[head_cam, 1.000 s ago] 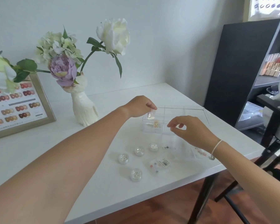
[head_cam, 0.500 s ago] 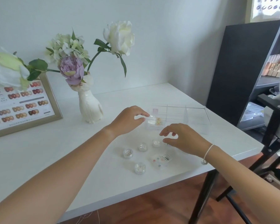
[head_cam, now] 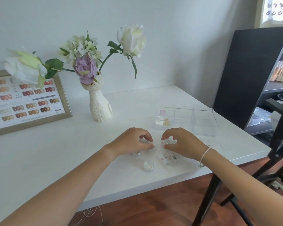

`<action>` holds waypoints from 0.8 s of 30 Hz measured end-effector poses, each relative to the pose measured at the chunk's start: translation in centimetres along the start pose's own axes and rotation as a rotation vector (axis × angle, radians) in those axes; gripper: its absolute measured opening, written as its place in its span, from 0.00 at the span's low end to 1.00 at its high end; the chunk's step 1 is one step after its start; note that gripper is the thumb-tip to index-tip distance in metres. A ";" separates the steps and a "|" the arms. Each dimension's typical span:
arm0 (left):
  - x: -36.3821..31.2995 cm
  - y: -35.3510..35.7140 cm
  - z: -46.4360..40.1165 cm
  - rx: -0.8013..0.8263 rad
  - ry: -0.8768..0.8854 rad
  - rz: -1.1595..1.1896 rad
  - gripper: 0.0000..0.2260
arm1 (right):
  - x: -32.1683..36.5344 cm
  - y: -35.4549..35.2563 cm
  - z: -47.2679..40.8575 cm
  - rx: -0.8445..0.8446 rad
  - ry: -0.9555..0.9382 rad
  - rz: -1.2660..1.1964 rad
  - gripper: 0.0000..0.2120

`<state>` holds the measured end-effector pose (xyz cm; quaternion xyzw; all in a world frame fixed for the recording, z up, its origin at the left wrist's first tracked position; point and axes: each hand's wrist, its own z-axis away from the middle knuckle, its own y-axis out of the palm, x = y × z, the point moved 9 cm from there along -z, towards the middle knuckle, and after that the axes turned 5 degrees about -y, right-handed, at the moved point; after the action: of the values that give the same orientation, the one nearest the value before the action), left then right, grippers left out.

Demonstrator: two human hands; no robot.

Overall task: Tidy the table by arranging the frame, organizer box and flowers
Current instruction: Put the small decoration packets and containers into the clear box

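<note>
On the white table (head_cam: pixel 39 160), near its front edge, both hands work among small round clear jars of glitter. The left hand (head_cam: pixel 131 142) pinches one jar (head_cam: pixel 151 148) between curled fingers and thumb; the right hand (head_cam: pixel 181 142) pinches another (head_cam: pixel 164 141). The clear compartmented plastic organizer box (head_cam: pixel 186 119) sits just behind them, lid off. Judged light, rigid and slick, the box is best gripped by two opposite walls. The gold-framed colour chart (head_cam: pixel 28 101) and the tall white vase of flowers (head_cam: pixel 100 106) stand at the back; the vase looks top-heavy, so hold its body.
</note>
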<state>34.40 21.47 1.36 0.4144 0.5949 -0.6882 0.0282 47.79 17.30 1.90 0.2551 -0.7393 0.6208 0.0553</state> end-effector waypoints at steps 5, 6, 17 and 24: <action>-0.4 0.3 0.3 0.027 0.031 0.018 0.08 | -0.2 -0.5 0.0 -0.013 -0.015 -0.005 0.08; -0.4 0.3 0.4 0.030 0.036 0.015 0.08 | -0.3 -0.8 0.0 -0.020 -0.019 -0.014 0.07; -0.8 0.4 -1.1 0.047 0.064 -0.002 0.06 | -3.7 -8.3 -0.9 -0.223 0.045 -0.107 0.04; -5.4 -1.6 -3.6 -0.029 0.196 0.066 0.04 | -7.9 -10.2 -3.2 -0.203 0.145 -0.039 0.05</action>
<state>38.97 22.52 6.08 0.4988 0.5906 -0.6343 -0.0015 58.44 21.76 8.51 0.2172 -0.7874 0.5582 0.1462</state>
